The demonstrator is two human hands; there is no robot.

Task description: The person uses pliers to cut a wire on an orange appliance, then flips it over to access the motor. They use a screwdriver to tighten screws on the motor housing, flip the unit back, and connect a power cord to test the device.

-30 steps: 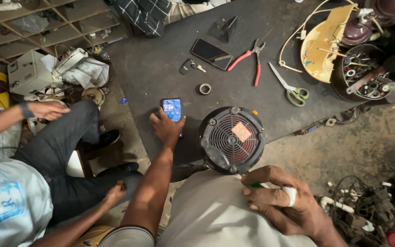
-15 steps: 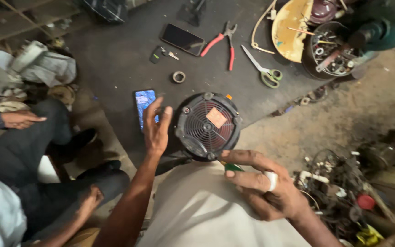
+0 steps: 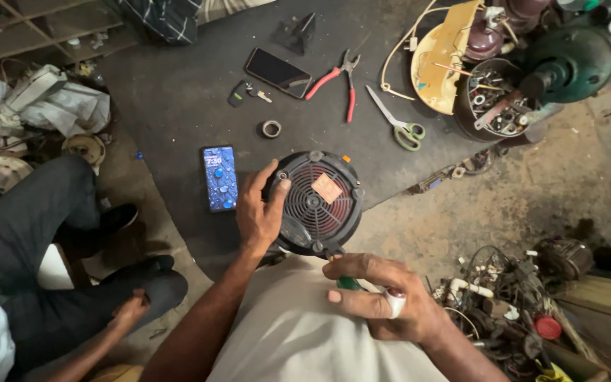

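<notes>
A round black fan motor with a red grille stands on the dark mat close to my body. My left hand grips its left rim, thumb on the grille. My right hand is closed around a green-handled tool, of which only a short piece shows; one finger has a white bandage. A lit phone lies just left of my left hand.
On the mat lie a dark phone, red pliers, green-handled scissors, keys and a tape ring. Motor parts sit at the upper right, wiring scrap at the lower right. Another person sits to the left.
My left hand left the lit phone and moved right onto the fan motor's rim. The view shifted, bringing the motor nearer the middle. My right hand stays closed on the tool.
</notes>
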